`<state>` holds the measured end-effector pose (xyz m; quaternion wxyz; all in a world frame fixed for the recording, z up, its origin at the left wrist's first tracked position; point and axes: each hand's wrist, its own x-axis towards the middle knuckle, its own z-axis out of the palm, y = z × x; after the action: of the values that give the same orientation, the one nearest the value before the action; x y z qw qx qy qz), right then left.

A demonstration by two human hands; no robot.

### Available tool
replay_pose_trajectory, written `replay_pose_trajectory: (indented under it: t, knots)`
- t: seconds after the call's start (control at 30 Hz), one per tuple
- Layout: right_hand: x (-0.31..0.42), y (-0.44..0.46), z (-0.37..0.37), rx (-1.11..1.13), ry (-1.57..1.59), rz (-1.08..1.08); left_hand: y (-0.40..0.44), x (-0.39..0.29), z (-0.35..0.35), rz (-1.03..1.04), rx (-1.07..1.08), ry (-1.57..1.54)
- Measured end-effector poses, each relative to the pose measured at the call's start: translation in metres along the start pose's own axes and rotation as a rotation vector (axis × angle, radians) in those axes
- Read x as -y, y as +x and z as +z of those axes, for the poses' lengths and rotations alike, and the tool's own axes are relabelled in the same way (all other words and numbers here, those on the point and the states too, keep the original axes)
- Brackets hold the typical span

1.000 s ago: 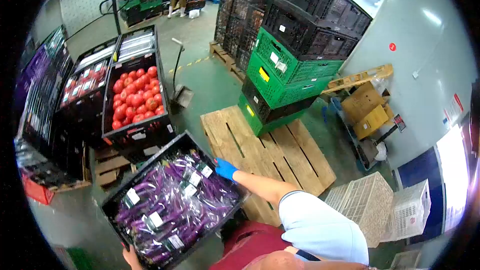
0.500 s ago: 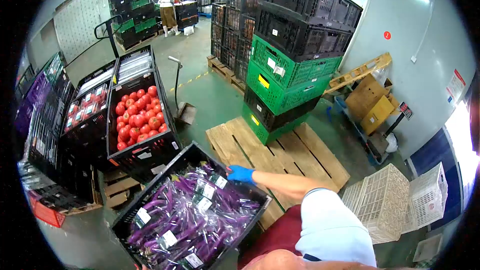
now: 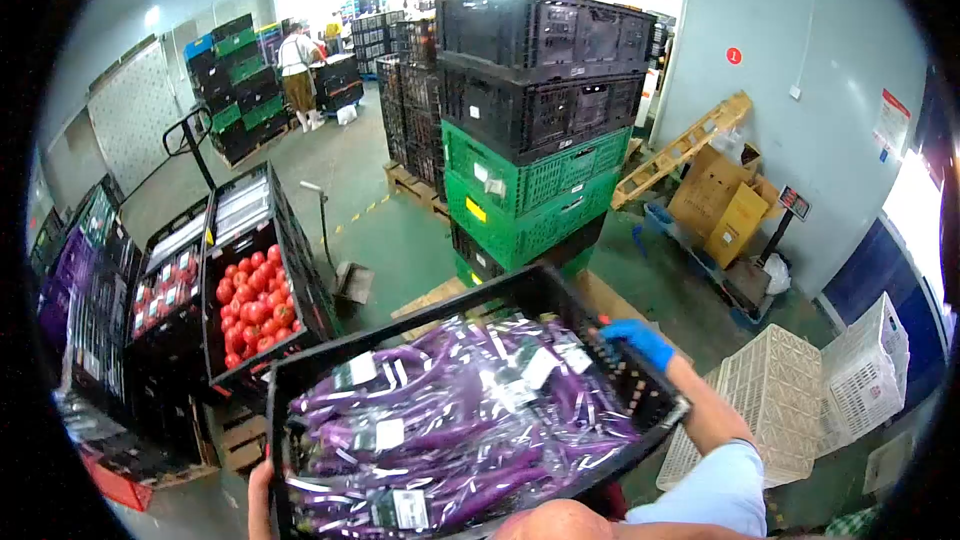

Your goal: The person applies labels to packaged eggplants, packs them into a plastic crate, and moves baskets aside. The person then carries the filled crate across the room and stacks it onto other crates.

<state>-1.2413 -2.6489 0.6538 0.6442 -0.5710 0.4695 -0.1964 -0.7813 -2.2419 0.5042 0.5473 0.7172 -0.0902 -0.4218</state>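
A black plastic crate (image 3: pixel 520 298) full of long purple eggplants (image 3: pixel 455 410) in clear, labelled bags is held up in front of my body. My right hand (image 3: pixel 640 342), in a blue glove, grips the crate's right end, fingers over the rim. At the left end, my left hand (image 3: pixel 262 485) is partly visible and holds the crate's side; most of its fingers are hidden. Beyond the crate rises a stack of green crates (image 3: pixel 530 210) topped by black crates (image 3: pixel 540 75), with a wooden pallet (image 3: pixel 430 302) partly showing beneath.
On the left stand a crate of tomatoes (image 3: pixel 255 305), packed red produce (image 3: pixel 165 290) and a pallet jack handle (image 3: pixel 190 140). White baskets (image 3: pixel 775 400) lie at the right. A platform scale (image 3: pixel 790 205), cartons (image 3: pixel 710 190) and a wooden ladder-like frame (image 3: pixel 690 150) line the wall. A person (image 3: pixel 298 70) stands far back.
The eggplant crate has come up and swung level, closer to the green and black stack. My left hand now shows at its left side. My view has tilted upward.
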Motion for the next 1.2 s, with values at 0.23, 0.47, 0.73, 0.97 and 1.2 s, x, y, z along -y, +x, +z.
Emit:
replay_pose_trajectory:
  t: [0.23,0.47,0.73,0.97,1.2]
  knots:
    - [0.113,-0.105,-0.15,-0.29,0.264,-0.015,0.014,-0.211,0.182,0.287,0.3,-0.119]
    - [0.276,-0.185,-0.238,-0.891,0.249,-0.594,0.003,-0.458,0.27,0.553,0.664,0.028]
    - [0.492,-0.172,-0.31,-0.615,-0.388,-0.934,-0.01,-0.695,0.307,1.258,0.791,-0.018]
    - [0.601,-0.029,-0.344,-0.673,-0.927,-1.254,0.045,-0.793,0.325,2.021,0.574,-0.015]
    - [0.609,0.116,-0.331,-0.586,-0.956,-1.458,0.134,-0.809,0.365,1.76,0.265,0.122]
